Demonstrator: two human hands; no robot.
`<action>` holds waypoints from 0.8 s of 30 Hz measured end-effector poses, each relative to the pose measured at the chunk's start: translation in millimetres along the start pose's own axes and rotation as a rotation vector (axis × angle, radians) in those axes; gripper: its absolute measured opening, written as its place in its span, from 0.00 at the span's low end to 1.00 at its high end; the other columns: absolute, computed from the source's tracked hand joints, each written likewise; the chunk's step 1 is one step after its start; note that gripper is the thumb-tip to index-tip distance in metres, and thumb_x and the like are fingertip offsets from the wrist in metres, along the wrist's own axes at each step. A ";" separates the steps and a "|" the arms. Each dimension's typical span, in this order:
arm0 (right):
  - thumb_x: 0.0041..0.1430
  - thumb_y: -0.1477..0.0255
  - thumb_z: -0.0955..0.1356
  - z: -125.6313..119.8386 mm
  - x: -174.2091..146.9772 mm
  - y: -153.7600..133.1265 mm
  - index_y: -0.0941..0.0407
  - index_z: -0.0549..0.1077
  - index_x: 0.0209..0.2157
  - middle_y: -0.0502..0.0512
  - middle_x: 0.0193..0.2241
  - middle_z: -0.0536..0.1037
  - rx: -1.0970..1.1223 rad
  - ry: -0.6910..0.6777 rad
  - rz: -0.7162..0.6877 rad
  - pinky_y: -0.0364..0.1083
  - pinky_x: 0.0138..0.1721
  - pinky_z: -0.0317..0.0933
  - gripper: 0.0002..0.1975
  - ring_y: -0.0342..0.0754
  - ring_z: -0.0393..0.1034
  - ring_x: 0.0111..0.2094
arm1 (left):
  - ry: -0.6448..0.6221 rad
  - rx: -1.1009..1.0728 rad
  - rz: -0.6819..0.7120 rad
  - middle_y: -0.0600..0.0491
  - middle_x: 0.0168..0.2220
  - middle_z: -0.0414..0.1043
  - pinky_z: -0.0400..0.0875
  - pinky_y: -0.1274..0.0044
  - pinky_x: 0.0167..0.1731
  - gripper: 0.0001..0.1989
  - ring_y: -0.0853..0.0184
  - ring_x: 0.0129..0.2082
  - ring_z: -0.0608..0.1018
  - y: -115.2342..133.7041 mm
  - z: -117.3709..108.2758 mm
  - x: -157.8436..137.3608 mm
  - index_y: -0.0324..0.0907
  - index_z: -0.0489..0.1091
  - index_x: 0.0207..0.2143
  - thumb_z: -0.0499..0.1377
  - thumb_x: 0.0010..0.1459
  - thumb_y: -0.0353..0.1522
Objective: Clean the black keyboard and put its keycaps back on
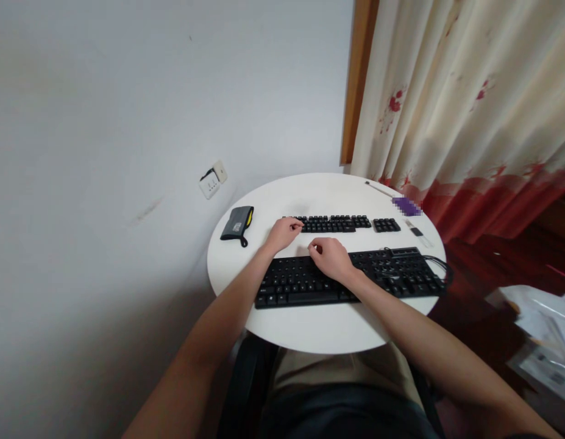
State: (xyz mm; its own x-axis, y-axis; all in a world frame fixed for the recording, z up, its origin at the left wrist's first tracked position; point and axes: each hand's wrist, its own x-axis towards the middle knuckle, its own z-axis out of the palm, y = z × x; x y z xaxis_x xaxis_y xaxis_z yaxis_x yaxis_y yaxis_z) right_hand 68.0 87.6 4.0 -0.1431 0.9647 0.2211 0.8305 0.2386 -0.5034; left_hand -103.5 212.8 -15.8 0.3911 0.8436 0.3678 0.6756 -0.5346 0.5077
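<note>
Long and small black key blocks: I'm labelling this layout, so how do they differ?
The long key block is far wider than the small key block. The long one has the left hand at its left end; the small one has no hand at it. Both are black, on the white table.

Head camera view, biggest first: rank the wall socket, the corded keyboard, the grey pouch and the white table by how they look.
1. White table
2. Corded keyboard
3. Grey pouch
4. Wall socket
</note>
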 end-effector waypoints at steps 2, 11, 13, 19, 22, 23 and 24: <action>0.66 0.68 0.62 -6.5 6.7 1.1 0.55 0.77 0.47 0.54 0.35 0.81 0.024 0.020 0.006 0.44 0.37 0.58 0.15 0.49 0.73 0.37 | 0.004 0.009 0.000 0.50 0.36 0.80 0.71 0.76 0.41 0.12 0.67 0.34 0.77 -2.1 0.9 0.1 0.39 0.80 0.41 0.58 0.58 0.27; 0.69 0.73 0.56 -27.4 66.2 4.7 0.53 0.71 0.56 0.61 0.52 0.77 -0.269 -0.070 -0.016 0.47 0.49 0.62 0.21 0.54 0.71 0.52 | -0.024 0.093 0.026 0.50 0.39 0.80 0.71 0.73 0.44 0.13 0.64 0.38 0.78 -9.7 3.3 2.8 0.43 0.81 0.41 0.58 0.57 0.26; 0.68 0.73 0.57 -17.6 71.0 6.5 0.54 0.71 0.57 0.62 0.52 0.77 -0.303 -0.128 -0.009 0.49 0.49 0.63 0.20 0.56 0.72 0.51 | -0.027 0.118 0.029 0.50 0.38 0.79 0.71 0.74 0.44 0.14 0.64 0.38 0.78 -9.2 3.0 1.7 0.44 0.80 0.43 0.59 0.57 0.26; 0.68 0.72 0.59 2.5 73.4 14.9 0.57 0.71 0.55 0.66 0.51 0.77 -0.359 -0.233 -0.009 0.52 0.49 0.64 0.19 0.58 0.73 0.50 | -0.071 0.206 0.044 0.51 0.35 0.76 0.70 0.74 0.43 0.14 0.62 0.39 0.76 -2.2 -1.7 -1.9 0.49 0.79 0.46 0.62 0.57 0.33; 0.67 0.72 0.59 2.8 74.1 17.1 0.57 0.72 0.54 0.66 0.51 0.77 -0.378 -0.261 -0.021 0.52 0.49 0.64 0.18 0.57 0.73 0.51 | -0.096 0.238 0.061 0.50 0.35 0.75 0.69 0.74 0.43 0.13 0.61 0.40 0.76 1.6 -3.9 -3.2 0.51 0.80 0.45 0.62 0.58 0.33; 0.67 0.72 0.59 2.4 74.0 17.4 0.57 0.72 0.54 0.66 0.51 0.77 -0.384 -0.264 -0.026 0.52 0.49 0.64 0.18 0.57 0.73 0.51 | -0.100 0.246 0.066 0.50 0.36 0.75 0.69 0.73 0.43 0.13 0.60 0.41 0.75 2.7 -4.4 -3.7 0.51 0.80 0.45 0.62 0.58 0.33; 0.67 0.72 0.59 1.9 73.6 17.4 0.57 0.73 0.54 0.66 0.51 0.77 -0.390 -0.264 -0.030 0.52 0.49 0.64 0.18 0.57 0.73 0.51 | -0.103 0.252 0.071 0.50 0.37 0.75 0.69 0.73 0.44 0.13 0.60 0.41 0.75 3.6 -4.9 -4.1 0.52 0.80 0.44 0.62 0.58 0.32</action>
State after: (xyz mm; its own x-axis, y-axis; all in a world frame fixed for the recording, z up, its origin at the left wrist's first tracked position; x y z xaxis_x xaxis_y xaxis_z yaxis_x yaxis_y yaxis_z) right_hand 70.9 163.0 9.9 -0.2604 0.9654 -0.0144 0.9568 0.2560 -0.1379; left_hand -105.7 207.1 -11.7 0.4958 0.8122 0.3074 0.7735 -0.5739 0.2689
